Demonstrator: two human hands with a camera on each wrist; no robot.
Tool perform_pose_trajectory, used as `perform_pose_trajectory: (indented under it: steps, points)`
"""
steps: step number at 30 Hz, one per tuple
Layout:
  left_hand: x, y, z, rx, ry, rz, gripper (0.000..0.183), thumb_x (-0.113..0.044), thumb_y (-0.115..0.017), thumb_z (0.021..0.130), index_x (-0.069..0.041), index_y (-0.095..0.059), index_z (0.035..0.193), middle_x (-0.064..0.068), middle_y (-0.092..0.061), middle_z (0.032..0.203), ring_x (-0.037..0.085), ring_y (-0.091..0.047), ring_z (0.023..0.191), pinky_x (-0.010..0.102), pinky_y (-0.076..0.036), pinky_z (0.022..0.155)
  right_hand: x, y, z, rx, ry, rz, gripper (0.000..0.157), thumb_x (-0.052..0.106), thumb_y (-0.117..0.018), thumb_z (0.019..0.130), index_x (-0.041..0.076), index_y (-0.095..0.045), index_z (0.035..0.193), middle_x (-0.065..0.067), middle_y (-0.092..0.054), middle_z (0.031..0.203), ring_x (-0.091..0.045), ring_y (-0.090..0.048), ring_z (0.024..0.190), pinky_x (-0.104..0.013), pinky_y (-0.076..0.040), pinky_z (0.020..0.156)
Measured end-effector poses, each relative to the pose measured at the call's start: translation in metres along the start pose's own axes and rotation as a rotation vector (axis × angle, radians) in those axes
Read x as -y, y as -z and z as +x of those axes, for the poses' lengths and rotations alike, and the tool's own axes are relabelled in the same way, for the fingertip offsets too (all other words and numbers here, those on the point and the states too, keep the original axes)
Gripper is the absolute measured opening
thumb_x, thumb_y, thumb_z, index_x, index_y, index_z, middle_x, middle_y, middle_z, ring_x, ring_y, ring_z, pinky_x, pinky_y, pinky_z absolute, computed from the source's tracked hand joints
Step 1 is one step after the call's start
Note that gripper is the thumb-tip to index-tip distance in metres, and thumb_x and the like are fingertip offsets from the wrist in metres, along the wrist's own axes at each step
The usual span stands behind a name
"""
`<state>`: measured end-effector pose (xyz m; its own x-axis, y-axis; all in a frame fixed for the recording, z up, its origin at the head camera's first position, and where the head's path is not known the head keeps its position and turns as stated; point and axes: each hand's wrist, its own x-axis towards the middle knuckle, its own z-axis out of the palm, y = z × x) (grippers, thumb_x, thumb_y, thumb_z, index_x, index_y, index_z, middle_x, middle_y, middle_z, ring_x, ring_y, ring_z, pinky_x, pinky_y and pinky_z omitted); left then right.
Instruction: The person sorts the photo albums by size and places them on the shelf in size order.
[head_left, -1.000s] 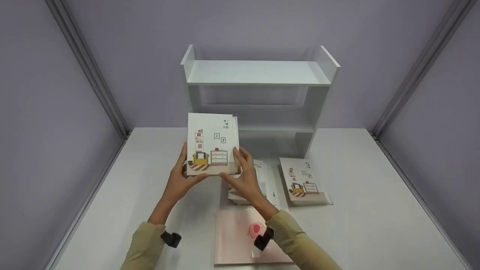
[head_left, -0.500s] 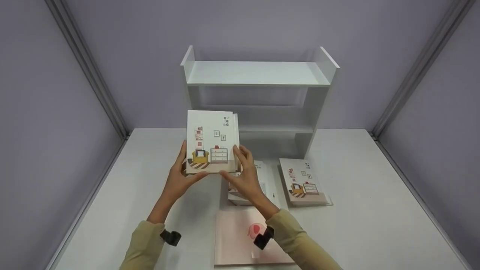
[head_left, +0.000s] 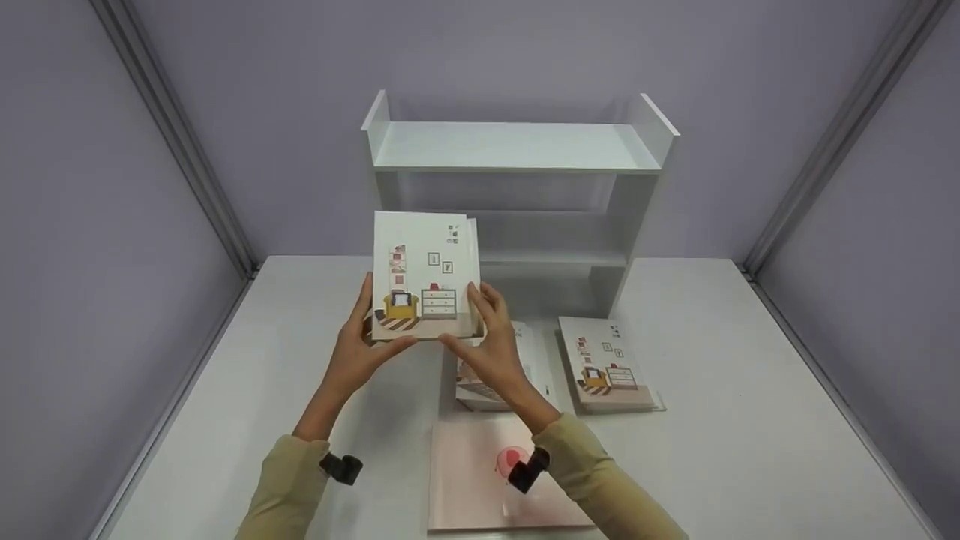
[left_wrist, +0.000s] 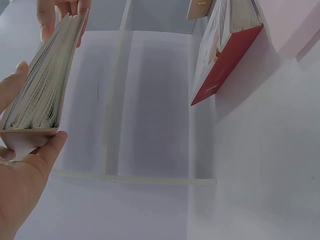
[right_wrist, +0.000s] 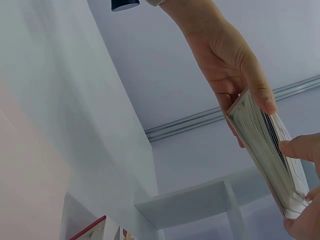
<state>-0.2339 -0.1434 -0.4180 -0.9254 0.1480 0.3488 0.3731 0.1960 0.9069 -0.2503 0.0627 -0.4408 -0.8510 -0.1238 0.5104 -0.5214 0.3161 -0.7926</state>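
Observation:
Both hands hold up a thick book (head_left: pixel 420 274) in front of the shelf's left part. Its white cover shows a drawn yellow armchair and a chest of drawers. My left hand (head_left: pixel 352 356) grips its lower left corner, thumb along the bottom edge. The right hand (head_left: pixel 491 356) grips the lower right corner, thumb along the bottom edge too. The page block (left_wrist: pixel 42 85) shows in the left wrist view, between two covers. In the right wrist view my right hand (right_wrist: pixel 307 172) is cut off by the frame edge.
A white shelf unit (head_left: pixel 517 146) stands at the back. A matching book (head_left: pixel 604 360) lies on the right of the table. Another white book (head_left: pixel 538 367) is partly behind the right hand, with a large pink book (head_left: pixel 465 480) in front, partly under the right forearm.
Both hands have raised the book slightly, and it now overlaps more of the shelf unit. The grip looks the same, and the books on the table have not moved.

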Motion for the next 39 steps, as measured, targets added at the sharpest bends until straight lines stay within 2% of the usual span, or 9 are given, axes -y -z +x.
perform_pose_trajectory:
  steps: [10,22,31,39]
  points:
    - [-0.004,-0.001,0.002,0.001,-0.002,0.001,0.103,-0.012,-0.076,0.077,-0.015,-0.004,0.150,0.010,-0.033,0.146,0.025,-0.053,0.115,0.020,-0.049,0.084,0.003,0.003,0.003,-0.004,-0.018,-0.015,0.080,0.025,-0.077,0.077,0.004,-0.035,0.142,-0.020,-0.026,0.145,-0.033,-0.030,0.133,-0.048,-0.033,0.105]
    - [-0.007,-0.002,0.007,-0.005,0.001,0.009,0.104,-0.011,-0.076,0.077,-0.014,-0.003,0.150,0.010,-0.031,0.147,0.026,-0.052,0.117,0.020,-0.049,0.084,0.006,0.007,0.007,-0.009,0.018,-0.021,0.079,0.024,-0.076,0.077,0.002,-0.035,0.142,-0.021,-0.027,0.144,-0.034,-0.030,0.133,-0.048,-0.033,0.106]
    - [-0.009,-0.002,0.011,0.007,-0.029,-0.018,0.104,-0.010,-0.075,0.077,-0.014,-0.002,0.150,0.009,-0.028,0.149,0.026,-0.051,0.119,0.020,-0.049,0.087,0.007,0.008,0.012,-0.011,0.007,0.013,0.080,0.022,-0.077,0.076,0.003,-0.036,0.142,-0.021,-0.025,0.145,-0.034,-0.030,0.133,-0.049,-0.033,0.105]
    - [-0.013,-0.002,0.014,-0.007,-0.042,-0.014,0.103,-0.010,-0.076,0.077,-0.013,-0.003,0.150,0.011,-0.035,0.145,0.025,-0.053,0.115,0.020,-0.049,0.085,0.011,0.012,0.016,-0.014,0.000,-0.012,0.080,0.025,-0.077,0.076,0.004,-0.036,0.142,-0.020,-0.026,0.145,-0.032,-0.028,0.134,-0.046,-0.033,0.106]
